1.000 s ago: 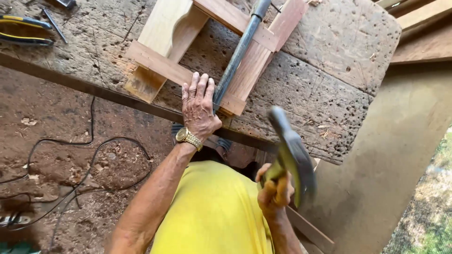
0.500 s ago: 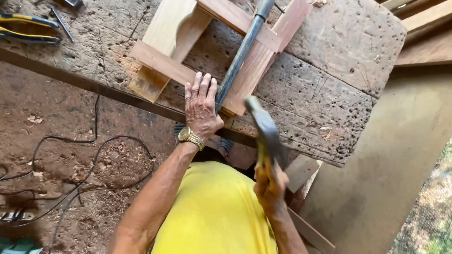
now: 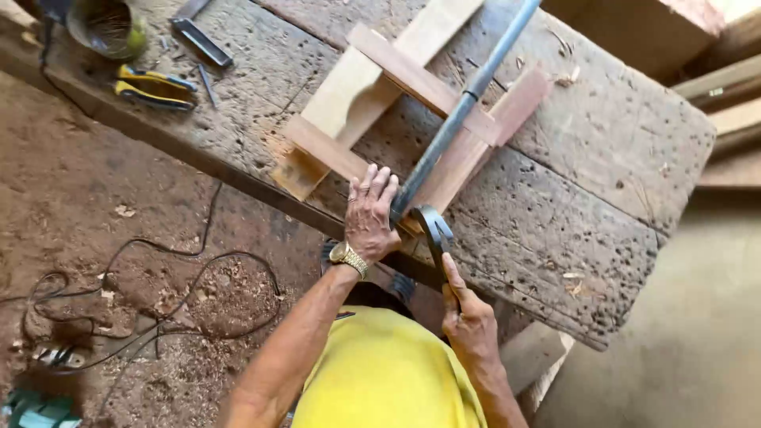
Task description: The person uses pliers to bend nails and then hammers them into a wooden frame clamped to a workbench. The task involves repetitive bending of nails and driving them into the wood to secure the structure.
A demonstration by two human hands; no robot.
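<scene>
Rough, pitted planks make up the workbench (image 3: 602, 158) that fills the upper part of the view, set over a dirt floor. On it lies a wooden frame (image 3: 396, 103) of pale and reddish slats nailed crosswise, with a long dark metal bar (image 3: 468, 103) laid slantwise over it, its lower end at the near corner. The hammer (image 3: 432, 226), raised high above the bench edge a second ago, has now come down so that its dark head sits at that corner, right beside the bar's end, which suggests a blow has just landed there. The right hand (image 3: 469, 321) is clenched around the hammer's handle, forefinger stretched along it. The left hand (image 3: 371, 218), a gold watch at its wrist, lies flat with fingers spread on the frame's near slat, touching the bar and gripping nothing. Farther off on the bench lie yellow-handled pliers (image 3: 151, 85), a chisel-like tool (image 3: 202, 40) and a round tin (image 3: 107, 24); black cable (image 3: 198, 261) loops across the floor.
</scene>
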